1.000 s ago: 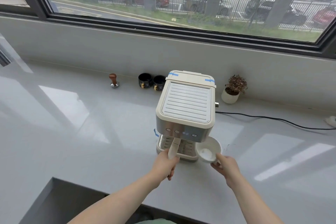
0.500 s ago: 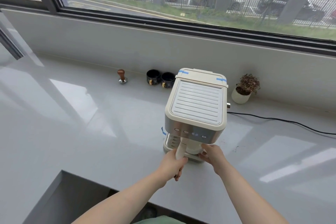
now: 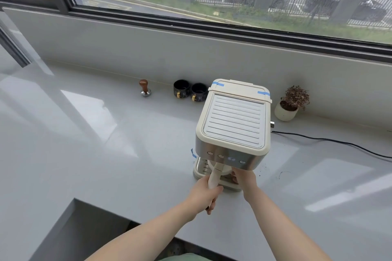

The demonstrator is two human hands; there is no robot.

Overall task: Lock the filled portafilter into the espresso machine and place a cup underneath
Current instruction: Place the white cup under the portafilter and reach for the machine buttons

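A cream and steel espresso machine (image 3: 233, 125) stands on the grey counter. The portafilter's cream handle (image 3: 214, 177) sticks out from under the machine's front, and my left hand (image 3: 204, 194) is closed around it. My right hand (image 3: 244, 180) reaches under the front overhang onto the drip tray (image 3: 199, 172), holding a white cup (image 3: 226, 169). Only a sliver of the cup shows beside the handle; the rest is hidden by the machine and my fingers.
Behind the machine, along the wall, stand a wooden-knobbed tamper (image 3: 145, 88), two black cups (image 3: 189, 91) and a small potted plant (image 3: 290, 105). A black power cord (image 3: 339, 142) trails right across the counter. The counter's front edge has a cut-out step at lower left (image 3: 74, 201).
My right hand has carried the white cup from beside the machine in under its front, onto the drip tray. My left hand has stayed on the portafilter handle. The camera moved closer.
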